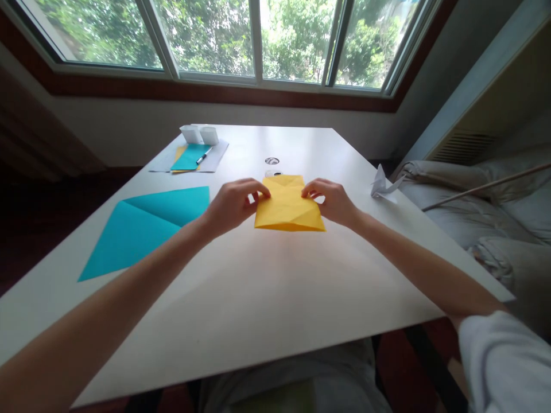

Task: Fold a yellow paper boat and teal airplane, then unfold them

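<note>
A folded yellow paper [287, 206] lies in the middle of the white table [267, 298], creased across its face. My left hand [235, 203] pinches its upper left edge with curled fingers. My right hand [331, 199] pinches the upper right edge the same way. Both hands hold the paper's far edge slightly off the table.
A large teal paper sheet [146, 229] lies to the left. Farther back left sit teal and yellow papers with a pen [204, 155] on a grey sheet, and two white cups [200, 134]. A white paper crane [383, 184] stands at the right edge. Bedding lies to the right.
</note>
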Available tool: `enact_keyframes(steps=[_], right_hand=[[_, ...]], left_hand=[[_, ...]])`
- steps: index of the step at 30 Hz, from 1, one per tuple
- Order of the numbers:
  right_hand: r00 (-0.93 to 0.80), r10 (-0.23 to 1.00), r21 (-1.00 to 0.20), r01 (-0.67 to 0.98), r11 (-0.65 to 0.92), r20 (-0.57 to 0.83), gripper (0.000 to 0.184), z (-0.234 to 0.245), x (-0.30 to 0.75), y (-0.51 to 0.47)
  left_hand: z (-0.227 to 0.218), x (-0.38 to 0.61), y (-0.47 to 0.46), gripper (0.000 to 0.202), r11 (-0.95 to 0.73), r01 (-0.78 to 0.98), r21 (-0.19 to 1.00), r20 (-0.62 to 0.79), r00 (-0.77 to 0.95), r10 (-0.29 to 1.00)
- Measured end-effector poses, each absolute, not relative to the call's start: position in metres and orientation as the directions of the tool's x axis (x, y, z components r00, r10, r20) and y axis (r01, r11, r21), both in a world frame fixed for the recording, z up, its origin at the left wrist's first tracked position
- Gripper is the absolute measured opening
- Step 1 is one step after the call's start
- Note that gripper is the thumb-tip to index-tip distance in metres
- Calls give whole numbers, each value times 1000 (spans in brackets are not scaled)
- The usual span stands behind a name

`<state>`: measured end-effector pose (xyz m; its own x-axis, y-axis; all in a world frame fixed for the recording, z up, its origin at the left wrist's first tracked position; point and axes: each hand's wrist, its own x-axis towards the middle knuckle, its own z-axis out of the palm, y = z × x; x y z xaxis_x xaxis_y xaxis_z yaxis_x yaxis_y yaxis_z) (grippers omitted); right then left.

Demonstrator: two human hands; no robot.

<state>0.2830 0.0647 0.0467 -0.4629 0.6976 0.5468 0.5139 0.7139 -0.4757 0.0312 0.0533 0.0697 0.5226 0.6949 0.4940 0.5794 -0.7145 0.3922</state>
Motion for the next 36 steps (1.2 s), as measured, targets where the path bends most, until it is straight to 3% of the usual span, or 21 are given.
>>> enact_keyframes(steps=[4,6,11,14,17,20,22,25,27,30,32,36], right_hand=[[-641,660,-345,563,751,390,10,10,287,58],[-716,630,-267,571,776,302,13,-1,289,53],[-819,534,-158,511,845,211,19,-1,293,41],[-823,529,-246,480,842,208,20,4,294,33],[-753,630,-444,507,739,191,23,7,292,25],[-606,788,-564,616,550,108,24,11,289,20],[-522,852,-607,664,436,41,21,13,286,19],[-471,880,-655,685,318,-66,44,16,283,20],[-453,885,-637,714,291,-104,63,16,282,24],[-473,878,-564,745,355,-73,81,14,280,33],[-501,865,-513,748,422,-18,70,10,277,42],[-535,842,-430,746,509,67,32,6,266,56]], left_hand=[[28,23,48,20,-766,616,183,305,705,641],[14,20,44,20,-777,614,137,222,746,628],[5,17,31,20,-780,594,198,173,762,625],[6,18,21,22,-721,621,307,172,709,684],[6,21,11,28,-591,612,525,135,626,768],[5,26,4,48,-402,588,702,37,534,845],[3,29,0,65,-311,612,727,2,452,892],[-1,33,-5,78,-385,704,596,150,373,916],[-4,35,-6,65,-480,771,419,251,409,877],[-8,37,-8,37,-565,788,242,189,533,825],[-9,37,-9,35,-587,782,209,131,572,810],[-6,39,-13,36,-610,769,193,102,602,792]])
